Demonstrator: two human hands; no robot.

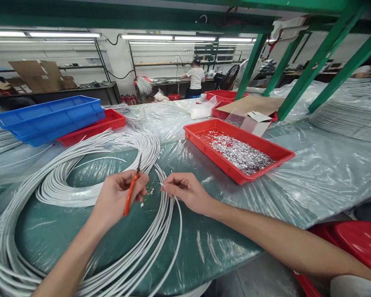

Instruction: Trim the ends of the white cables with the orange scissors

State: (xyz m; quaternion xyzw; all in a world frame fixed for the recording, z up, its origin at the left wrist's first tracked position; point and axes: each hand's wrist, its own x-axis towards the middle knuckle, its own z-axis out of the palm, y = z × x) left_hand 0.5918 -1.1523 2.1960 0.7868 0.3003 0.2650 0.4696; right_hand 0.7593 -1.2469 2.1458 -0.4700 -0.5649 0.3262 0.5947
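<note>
My left hand (119, 194) is closed around an orange-handled hand tool (131, 192) with a thin dark tip pointing up and away; whether it is a pair of snips or tweezers I cannot make out. To its right, my right hand (185, 190) pinches the end of a white cable (179, 222) between thumb and fingers. Large coils of white cable (6, 247) lie under and around both hands. A smaller coil (64, 194) rests behind my left hand. Small white scraps (148, 192) are scattered on the sheet between the hands.
A red tray (204, 150) holding many small silvery pieces stands at the right. Blue (52, 117) and red (116, 119) trays sit at the back left. Green posts (321, 64) rise on the right. A person (196, 77) sits far back. Clear plastic sheeting (235, 222) covers the table.
</note>
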